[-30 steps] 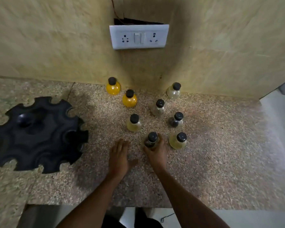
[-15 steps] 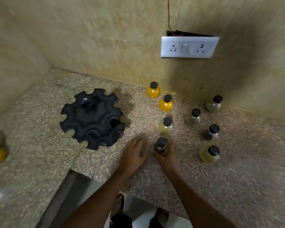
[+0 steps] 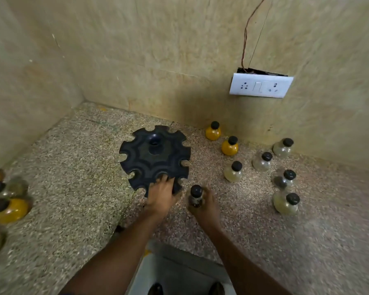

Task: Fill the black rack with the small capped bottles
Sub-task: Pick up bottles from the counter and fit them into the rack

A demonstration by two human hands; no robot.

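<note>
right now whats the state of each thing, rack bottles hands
rack: flat on the counter, slots empty
left hand: resting on the rack's near edge
right hand: grips a dark bottle, upright
seven bottles at right: upright, capped

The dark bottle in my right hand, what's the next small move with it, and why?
Probably carry the dark bottle a little left and seat it in a near-edge notch of the black rack. The right hand grips it beside the rack, the left hand rests on the rack's near edge, and every visible notch looks empty.
</note>
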